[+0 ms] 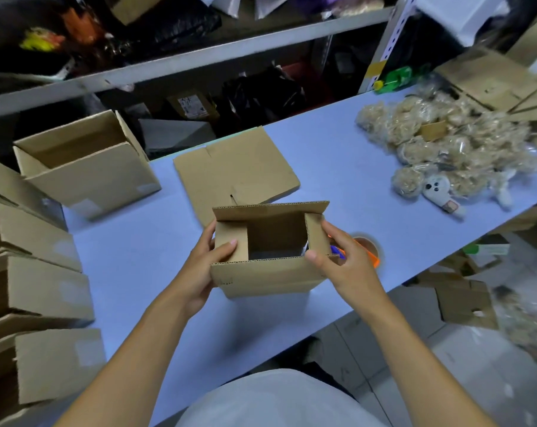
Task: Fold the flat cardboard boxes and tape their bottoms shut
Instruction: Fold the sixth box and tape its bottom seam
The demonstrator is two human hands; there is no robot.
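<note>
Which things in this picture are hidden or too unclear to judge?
Head view only:
- Tape dispenser: mostly hidden behind the right hand and the box.
- Box underside: faces away, so tape cannot be judged.
- Folded boxes at left: cut off by the frame edge.
- Bagged plush toys: blurred, uncountable.
- Shelf contents: dark, unclear.
</note>
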